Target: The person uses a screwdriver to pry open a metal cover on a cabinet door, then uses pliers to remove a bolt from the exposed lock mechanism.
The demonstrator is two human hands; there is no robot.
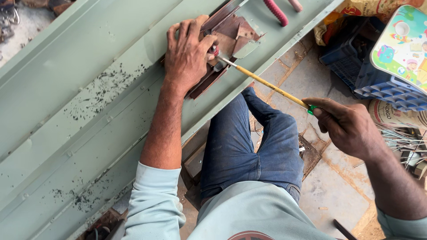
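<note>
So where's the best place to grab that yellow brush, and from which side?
Grip the brush near its bare rear end, by the green band, coming from the lower right. The thin handle slants down-right and its tip is crowded by the left hand. The right hand pinches it there.

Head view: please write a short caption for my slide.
Left hand presses brown metal pieces on a green panel; right hand holds a yellow brush.

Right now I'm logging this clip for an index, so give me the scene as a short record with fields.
Left hand: pressed flat on brown metal pieces
Right hand: grips the end of a thin yellow brush
Brush tip: at the brown pieces, beside the left thumb
Surface: long grey-green metal panel, flecked with dark specks
Nearby: blue crate, paved floor
</note>
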